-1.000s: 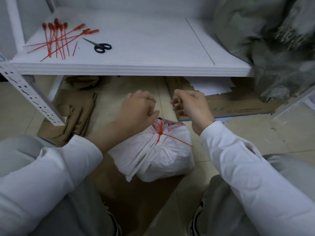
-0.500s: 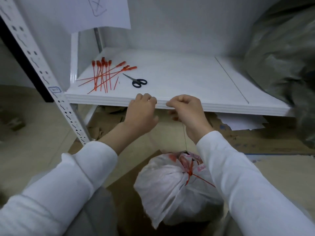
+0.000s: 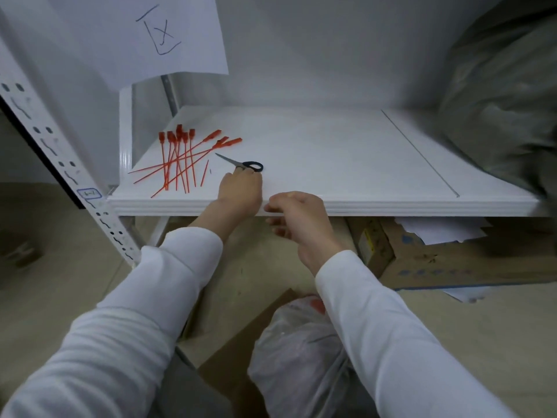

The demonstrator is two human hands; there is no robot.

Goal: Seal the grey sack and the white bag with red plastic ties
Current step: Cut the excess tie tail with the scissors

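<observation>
The white bag (image 3: 295,354) lies on the floor between my knees, its neck mostly hidden by my right sleeve. At the right end of the white shelf (image 3: 346,158) slumps the grey sack (image 3: 506,101). Several red plastic ties (image 3: 180,158) lie fanned out at the shelf's left end, with black-handled scissors (image 3: 251,166) beside them. My left hand (image 3: 239,191) reaches over the shelf edge and its fingertips touch the scissors' handles. My right hand (image 3: 297,220) hovers just in front of the shelf edge, fingers loosely curled, holding nothing.
A perforated white shelf post (image 3: 60,164) rises at the left. A paper sheet (image 3: 144,34) with a drawn mark hangs above the shelf. Flattened cardboard (image 3: 446,260) and loose papers lie under the shelf at the right. Brown cardboard (image 3: 241,336) lies under the bag.
Both hands left the tied white bag and rose to the shelf edge. My left hand then moved onto the shelf to the scissors. The view tilted upward.
</observation>
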